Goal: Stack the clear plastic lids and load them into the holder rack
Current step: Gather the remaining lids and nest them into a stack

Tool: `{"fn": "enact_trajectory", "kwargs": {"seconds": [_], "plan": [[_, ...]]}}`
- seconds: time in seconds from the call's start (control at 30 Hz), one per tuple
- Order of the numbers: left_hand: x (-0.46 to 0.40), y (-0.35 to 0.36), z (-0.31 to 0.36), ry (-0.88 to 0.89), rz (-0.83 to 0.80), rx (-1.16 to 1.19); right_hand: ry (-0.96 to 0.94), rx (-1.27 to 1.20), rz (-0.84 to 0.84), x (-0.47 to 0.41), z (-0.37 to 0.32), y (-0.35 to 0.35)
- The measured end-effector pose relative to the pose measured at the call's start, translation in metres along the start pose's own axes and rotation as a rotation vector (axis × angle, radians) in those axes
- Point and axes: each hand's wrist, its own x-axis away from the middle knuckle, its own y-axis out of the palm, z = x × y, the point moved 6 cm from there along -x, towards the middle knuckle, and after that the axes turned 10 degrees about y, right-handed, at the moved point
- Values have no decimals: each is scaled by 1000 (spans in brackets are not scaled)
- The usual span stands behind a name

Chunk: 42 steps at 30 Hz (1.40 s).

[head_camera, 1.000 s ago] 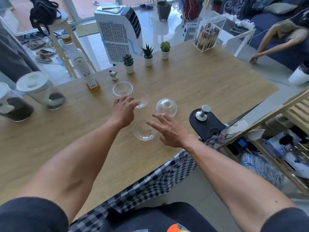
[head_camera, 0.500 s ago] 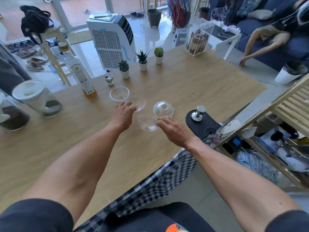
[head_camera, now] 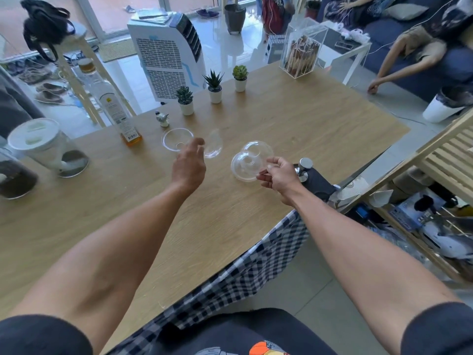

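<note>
Several clear plastic dome lids are on the wooden table (head_camera: 294,129). My right hand (head_camera: 277,175) pinches the rim of one lid (head_camera: 244,166) and holds it just in front of another dome lid (head_camera: 258,149) that sits on the table. My left hand (head_camera: 189,165) holds a blurred lid (head_camera: 213,144) tilted on edge at its fingertips. A further lid (head_camera: 176,139) lies upside down on the table beyond the left hand. I cannot make out a holder rack for certain.
A black mat with a metal knob (head_camera: 305,166) sits right beside my right hand at the table edge. Three small potted plants (head_camera: 213,85), a bottle (head_camera: 115,111), two jars (head_camera: 48,147) and a clear acrylic box (head_camera: 303,55) stand along the far side. A wooden shelf (head_camera: 440,160) is at right.
My right hand has picked up the near lid and carried it right, up to the dome lid. My left hand has lifted the lid beside it up on edge.
</note>
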Motion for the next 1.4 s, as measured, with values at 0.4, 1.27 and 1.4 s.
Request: {"fn": "enact_trajectory", "kwargs": {"seconds": [0.4, 1.27, 1.4], "plan": [[-3, 48, 26, -647, -265, 1097, 148, 124, 104, -14, 13, 7], [-36, 1, -75, -199, -150, -551, -324, 765, 259, -18, -7, 40], [-41, -2, -77, -103, -119, -550, -313, 786, 251, -25, -8, 47]]}}
